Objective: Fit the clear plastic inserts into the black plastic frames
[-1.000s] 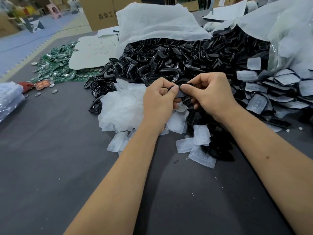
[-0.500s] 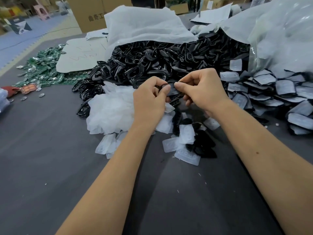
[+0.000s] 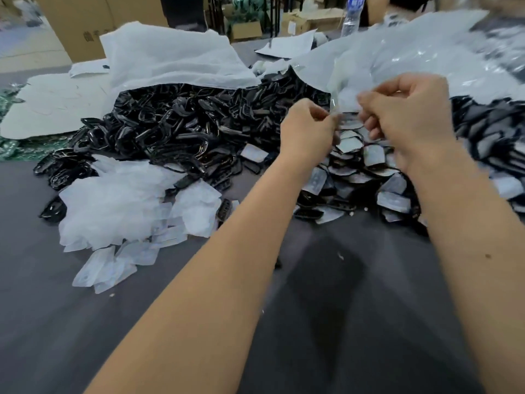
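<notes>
Above the right-hand pile of fitted frames (image 3: 366, 163), both hands are now hovering, having swung rightward from over the heap of clear inserts (image 3: 119, 206) where they were pinching a black frame half a second ago. Motion blur is hiding what, if anything, they are holding. The left hand (image 3: 308, 129) is curling its fingers closed, thumb against forefinger. The right hand (image 3: 409, 115) is doing the same, just beside it.

Toward the far edge of the grey tabletop (image 3: 85, 322), a white bag (image 3: 170, 64) is lying open on its side, spilling empty black frames (image 3: 176, 129) toward the near edge. A clear plastic bag (image 3: 426, 52) is lying at the far right corner, and whether it is holding anything cannot be told. Loose clear inserts are lying left of centre, touching the black frames.
</notes>
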### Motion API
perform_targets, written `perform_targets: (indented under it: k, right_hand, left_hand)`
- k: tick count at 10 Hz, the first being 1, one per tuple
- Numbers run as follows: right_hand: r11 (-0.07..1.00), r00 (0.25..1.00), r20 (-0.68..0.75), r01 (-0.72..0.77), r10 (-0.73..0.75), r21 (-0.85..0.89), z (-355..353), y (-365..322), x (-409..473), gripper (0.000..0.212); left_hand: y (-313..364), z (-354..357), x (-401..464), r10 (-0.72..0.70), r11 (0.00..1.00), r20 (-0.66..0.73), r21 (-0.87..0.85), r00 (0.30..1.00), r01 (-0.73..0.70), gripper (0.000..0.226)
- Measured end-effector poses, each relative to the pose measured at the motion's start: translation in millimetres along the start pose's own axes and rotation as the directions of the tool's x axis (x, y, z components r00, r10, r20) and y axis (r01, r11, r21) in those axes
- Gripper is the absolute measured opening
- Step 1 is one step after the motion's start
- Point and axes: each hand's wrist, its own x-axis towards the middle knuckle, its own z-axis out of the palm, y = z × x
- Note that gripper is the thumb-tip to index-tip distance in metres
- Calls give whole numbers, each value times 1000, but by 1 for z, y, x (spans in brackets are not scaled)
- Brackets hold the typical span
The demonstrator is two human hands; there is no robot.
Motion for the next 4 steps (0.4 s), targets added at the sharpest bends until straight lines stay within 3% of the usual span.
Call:
perform_targets:
  k: [1,2,3,4]
  right_hand:
    - [1000,999,-51,0,-1,-19,-9,2,6,18]
    - [997,999,-36,-9,7,-73,-5,10,3,17]
    - [994,1000,-23,8,-10,-107,3,10,-5,14]
    - [999,999,-20,40,-40,0,4,1,-13,12]
  left_hand:
    - [-4,21,10,-60,989,51,141,997,52,24]
    - [-8,27,12,-59,942,17,332,998,50,40]
    - [-7,20,10,-7,942,-47,334,999,22,43]
    - [-7,4,7,52,954,-108,299,993,-17,36]
